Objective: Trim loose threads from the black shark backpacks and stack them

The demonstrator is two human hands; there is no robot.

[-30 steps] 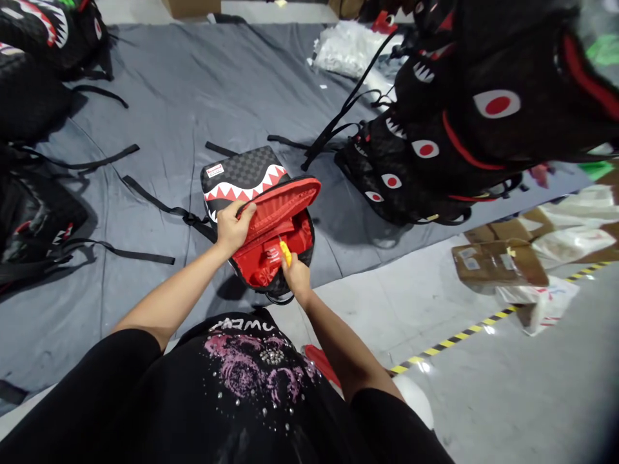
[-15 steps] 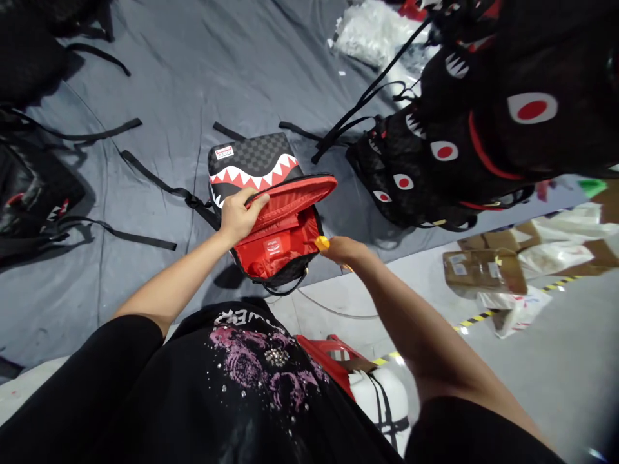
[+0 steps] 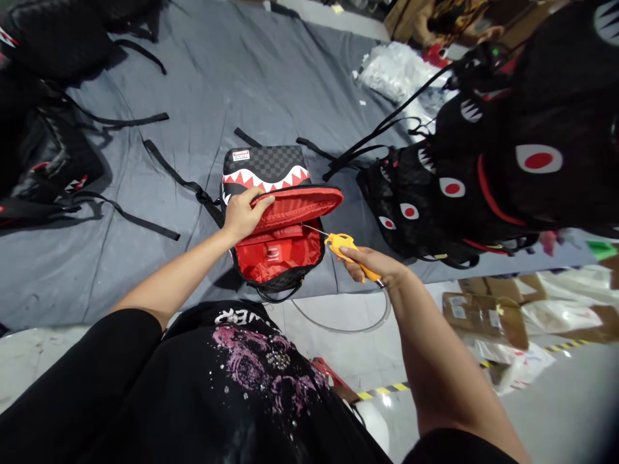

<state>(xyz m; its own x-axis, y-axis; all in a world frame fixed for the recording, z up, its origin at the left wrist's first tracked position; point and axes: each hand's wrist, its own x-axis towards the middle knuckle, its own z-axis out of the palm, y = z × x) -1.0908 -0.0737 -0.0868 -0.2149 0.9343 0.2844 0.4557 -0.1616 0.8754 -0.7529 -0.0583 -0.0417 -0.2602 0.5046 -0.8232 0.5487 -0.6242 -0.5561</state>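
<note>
In front of me a black checkered backpack (image 3: 275,159) with a printed shark mouth lies unzipped on the grey cloth. Its red lining (image 3: 294,254) and a label inside show. My left hand (image 3: 245,216) pinches the edge of the front flap (image 3: 302,205) and holds it raised. Wrapped in my right hand (image 3: 367,261) is a yellow air blow gun (image 3: 345,246). The thin metal nozzle points left, its tip at the bag's opening just below the flap. A clear hose (image 3: 358,330) loops down from the gun's handle end.
Several black backpacks with red-and-white eyes (image 3: 452,187) are piled at the right. More black bags (image 3: 68,148) lie at the left, straps spread over the grey cloth (image 3: 213,77). Clear plastic bags (image 3: 396,71) sit at the back. Boxes (image 3: 483,316) stand on the floor at right.
My right hand has lifted and turned, bringing the blow gun's nozzle to the bag's opening. The left hand keeps its grip on the flap. The view has shifted slightly.
</note>
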